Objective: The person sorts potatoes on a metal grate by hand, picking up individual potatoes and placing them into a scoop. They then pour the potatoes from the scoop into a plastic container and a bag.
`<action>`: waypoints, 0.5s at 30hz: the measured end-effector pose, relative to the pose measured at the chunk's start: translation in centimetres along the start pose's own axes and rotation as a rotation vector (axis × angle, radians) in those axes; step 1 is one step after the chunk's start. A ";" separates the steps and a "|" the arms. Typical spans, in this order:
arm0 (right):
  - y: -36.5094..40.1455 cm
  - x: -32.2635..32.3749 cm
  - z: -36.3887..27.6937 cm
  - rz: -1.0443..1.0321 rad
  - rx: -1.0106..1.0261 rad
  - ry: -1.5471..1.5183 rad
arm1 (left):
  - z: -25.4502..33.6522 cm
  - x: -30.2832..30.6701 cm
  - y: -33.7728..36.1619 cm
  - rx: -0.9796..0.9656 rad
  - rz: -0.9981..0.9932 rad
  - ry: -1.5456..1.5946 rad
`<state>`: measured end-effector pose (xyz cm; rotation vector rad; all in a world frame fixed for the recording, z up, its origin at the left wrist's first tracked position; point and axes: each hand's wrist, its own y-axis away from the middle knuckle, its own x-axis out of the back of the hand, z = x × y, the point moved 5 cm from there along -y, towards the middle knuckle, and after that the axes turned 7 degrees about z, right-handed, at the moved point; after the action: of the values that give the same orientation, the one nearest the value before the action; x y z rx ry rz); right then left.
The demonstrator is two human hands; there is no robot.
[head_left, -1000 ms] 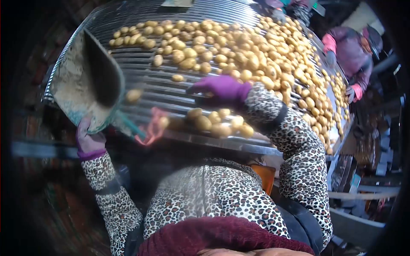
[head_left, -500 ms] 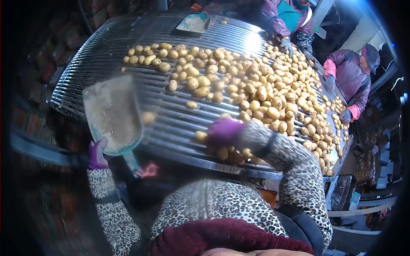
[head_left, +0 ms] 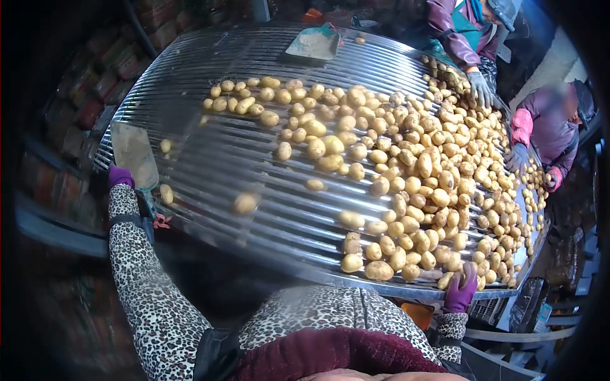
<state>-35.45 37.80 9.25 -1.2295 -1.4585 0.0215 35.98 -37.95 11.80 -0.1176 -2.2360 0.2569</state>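
My left hand (head_left: 121,177), in a purple glove, grips the near left edge of a dusty scoop (head_left: 135,154) like a dustpan. The scoop is tilted at the left end of the slatted metal table, with its green handle pointing down toward me. Near it lie a few loose potatoes (head_left: 166,193). My right hand (head_left: 461,289), also purple-gloved, is at the table's front rim beside the potato pile (head_left: 438,197). Its thumb and fingers are apart, and I see nothing held in it.
Slats of the metal table (head_left: 210,146) run crosswise under the potatoes. A second scoop (head_left: 314,44) rests at the far edge. Two co-workers stand at the right; one person's gloved hand (head_left: 480,89) touches the pile, another's glove (head_left: 518,157) is nearby. An orange object (head_left: 418,314) sits below the rim.
My left hand has carried the scoop left and turned it. My right hand has moved right, from above the potatoes to the front rim. A potato appears blurred on the slats.
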 end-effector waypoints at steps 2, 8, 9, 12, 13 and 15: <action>0.5 -0.3 0.8 0.044 -0.204 -0.081 | 0.8 -1.1 -0.9 -0.071 -0.019 -0.223; 0.9 -0.5 1.4 0.039 -0.263 -0.076 | 3.7 -0.3 -5.6 -0.214 -0.085 -0.177; 0.6 -0.3 0.9 0.017 -0.282 -0.081 | 4.5 -0.2 -7.2 -0.283 -0.078 -0.181; 0.3 0.4 0.0 0.014 -0.294 -0.039 | 9.9 2.2 -10.4 -0.292 0.014 -0.119; 0.4 0.3 0.0 0.016 -0.263 -0.015 | 11.8 3.3 -11.1 -0.279 0.056 -0.067; 1.3 -0.2 1.7 0.031 -0.170 0.035 | 16.2 5.1 -13.7 -0.281 0.150 0.086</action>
<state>-35.90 39.26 7.74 -1.3840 -1.4336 -0.1043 20.22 -52.76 8.93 -0.4397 -2.1689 0.0158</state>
